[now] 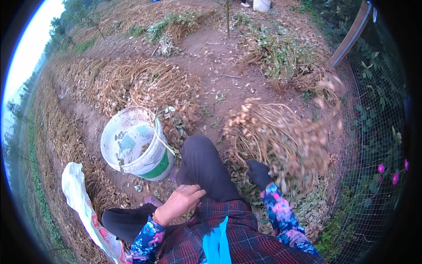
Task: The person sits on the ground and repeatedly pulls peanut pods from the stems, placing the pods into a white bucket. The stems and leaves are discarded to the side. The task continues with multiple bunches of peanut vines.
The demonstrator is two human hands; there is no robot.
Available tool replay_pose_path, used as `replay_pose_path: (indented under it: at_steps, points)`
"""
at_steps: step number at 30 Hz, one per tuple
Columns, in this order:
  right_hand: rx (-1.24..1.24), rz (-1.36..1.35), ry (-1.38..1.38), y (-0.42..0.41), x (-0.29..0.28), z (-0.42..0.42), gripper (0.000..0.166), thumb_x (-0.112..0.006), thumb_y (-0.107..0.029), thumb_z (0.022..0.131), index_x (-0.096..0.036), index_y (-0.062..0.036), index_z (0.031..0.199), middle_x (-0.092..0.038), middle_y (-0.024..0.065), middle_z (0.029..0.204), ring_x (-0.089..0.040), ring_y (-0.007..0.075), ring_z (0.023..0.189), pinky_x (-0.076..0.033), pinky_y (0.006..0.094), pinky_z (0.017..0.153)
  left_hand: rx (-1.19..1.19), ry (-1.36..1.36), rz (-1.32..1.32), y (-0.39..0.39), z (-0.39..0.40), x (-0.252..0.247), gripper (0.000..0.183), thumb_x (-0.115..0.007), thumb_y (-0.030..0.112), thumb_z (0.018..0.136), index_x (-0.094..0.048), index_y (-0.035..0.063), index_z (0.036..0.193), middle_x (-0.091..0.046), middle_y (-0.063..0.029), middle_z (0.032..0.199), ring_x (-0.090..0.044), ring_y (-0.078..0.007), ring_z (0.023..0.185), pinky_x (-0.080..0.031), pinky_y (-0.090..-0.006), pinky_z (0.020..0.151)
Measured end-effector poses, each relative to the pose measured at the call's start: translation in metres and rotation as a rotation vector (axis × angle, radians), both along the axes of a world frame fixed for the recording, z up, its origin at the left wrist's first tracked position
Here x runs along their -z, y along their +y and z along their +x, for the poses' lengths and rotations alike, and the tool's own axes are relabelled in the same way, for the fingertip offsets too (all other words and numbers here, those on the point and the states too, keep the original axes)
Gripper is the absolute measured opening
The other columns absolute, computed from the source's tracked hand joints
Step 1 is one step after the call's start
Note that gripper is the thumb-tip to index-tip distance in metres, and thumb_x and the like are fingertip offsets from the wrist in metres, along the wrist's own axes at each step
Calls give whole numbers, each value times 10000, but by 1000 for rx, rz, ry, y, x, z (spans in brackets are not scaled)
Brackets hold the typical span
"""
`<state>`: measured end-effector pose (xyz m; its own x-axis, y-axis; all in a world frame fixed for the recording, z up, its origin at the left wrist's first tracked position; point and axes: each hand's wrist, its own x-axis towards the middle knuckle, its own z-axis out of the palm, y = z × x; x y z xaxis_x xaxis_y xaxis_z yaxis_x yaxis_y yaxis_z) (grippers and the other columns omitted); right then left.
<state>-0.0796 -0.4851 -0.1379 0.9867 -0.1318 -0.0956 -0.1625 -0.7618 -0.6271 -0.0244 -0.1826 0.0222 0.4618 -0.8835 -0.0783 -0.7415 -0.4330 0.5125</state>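
My right hand (258, 175), in a dark glove, grips the stems of a bundle of dried peanut plants (273, 138). Pods cluster at the bundle's upper left, and its leafy right side is blurred. Bare, with its back turned up, my left hand (181, 202) is over my lap beside my raised knee. Its fingers are bent and the palm is hidden, so I cannot tell whether it holds anything. In front of my legs stands a white plastic bucket (145, 166) with a green patch, its inside dirty and its handle leaning over the right rim.
A white plastic sack (80, 194) lies at my left. Dried peanut plants (141, 82) are heaped beyond the bucket, with greener plants (280, 56) farther right. Wire mesh fencing (372, 132) and a slanted post (351, 34) border the right. Another white bucket (262, 5) stands far ahead near a person's shoe (245, 4).
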Motion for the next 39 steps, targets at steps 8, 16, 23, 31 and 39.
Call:
replay_pose_path:
  at_steps: [8, 16, 23, 31, 39]
  points:
    - [45, 166, -77, -42, 59, 46, 347, -623, -222, 761, -593, -81, 1076, -600, 142, 1058, -581, 270, 979, -457, 352, 835, -178, 65, -117, 9, -13, 8, 314, -608, 38, 721, -569, 50, 1032, -564, -126, 1033, -568, -314, 912, -460, -378, 780]
    - [455, 63, -168, -126, 32, 59, 279, -611, -193, 772, -604, -77, 1025, -637, 102, 951, -619, 245, 832, -477, 321, 752, -275, 178, -69, 22, -18, 18, 359, -618, 13, 694, -562, 54, 1046, -563, -127, 1025, -563, -332, 905, -461, -381, 774]
    - [12, -215, -54, -46, 110, 125, 502, -657, -346, 717, -545, -42, 1101, -556, 176, 1115, -520, 310, 1057, -421, 406, 873, -294, 202, -54, 12, -21, 15, 370, -607, 10, 692, -561, 51, 1057, -561, -131, 1026, -557, -333, 906, -458, -384, 778]
    - [214, -40, -5, -46, 125, 123, 361, -618, -255, 745, -600, -54, 1045, -618, 212, 892, -601, 343, 858, -454, 474, 732, -309, 299, -140, 13, -20, 12, 321, -610, 20, 731, -566, 45, 1048, -560, -146, 1043, -561, -338, 928, -467, -374, 790]
    - [562, 390, -27, -47, -18, -4, 304, -632, -147, 760, -604, -42, 1044, -628, 91, 835, -565, 141, 678, -454, 295, 612, -475, 1039, -437, -60, -6, 59, 472, -635, 90, 804, -445, -10, 1224, -520, -175, 1178, -534, -279, 1070, -435, -352, 908]
